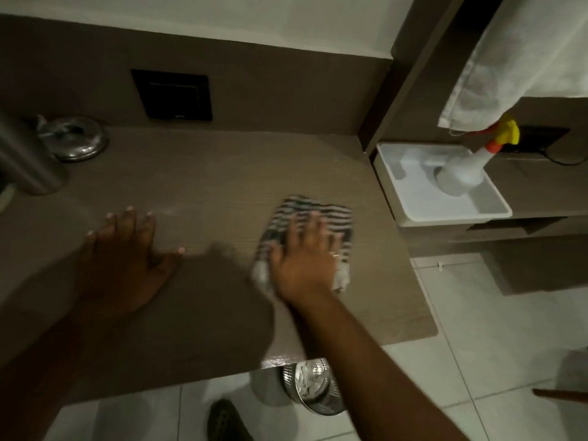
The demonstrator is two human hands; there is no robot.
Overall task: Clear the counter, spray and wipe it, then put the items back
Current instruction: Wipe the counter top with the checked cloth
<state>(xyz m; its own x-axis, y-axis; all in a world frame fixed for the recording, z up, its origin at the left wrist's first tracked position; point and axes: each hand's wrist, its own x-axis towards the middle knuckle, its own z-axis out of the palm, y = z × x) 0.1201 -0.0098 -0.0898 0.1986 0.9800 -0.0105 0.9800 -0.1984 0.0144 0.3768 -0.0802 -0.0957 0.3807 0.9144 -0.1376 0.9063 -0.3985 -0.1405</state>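
Note:
My right hand (pixel 307 254) presses flat, fingers spread, on a grey-and-white striped cloth (pixel 331 213) lying on the brown counter (pixel 206 173), right of centre. The hand and cloth are blurred by motion. My left hand (pixel 127 249) rests open, palm down, on the counter to the left, holding nothing. A white spray bottle (pixel 461 173) with an orange and yellow trigger lies tilted in a white tray (pixel 490 214) on a lower shelf to the right of the counter.
A shiny metal dish (pixel 74 140) and a metal cylinder (pixel 22 160) stand at the counter's far left. A black wall plate (pixel 173 95) sits on the backsplash. A white towel (pixel 515 58) hangs at the upper right. A metal bin (pixel 313 386) stands on the tiled floor under the counter edge.

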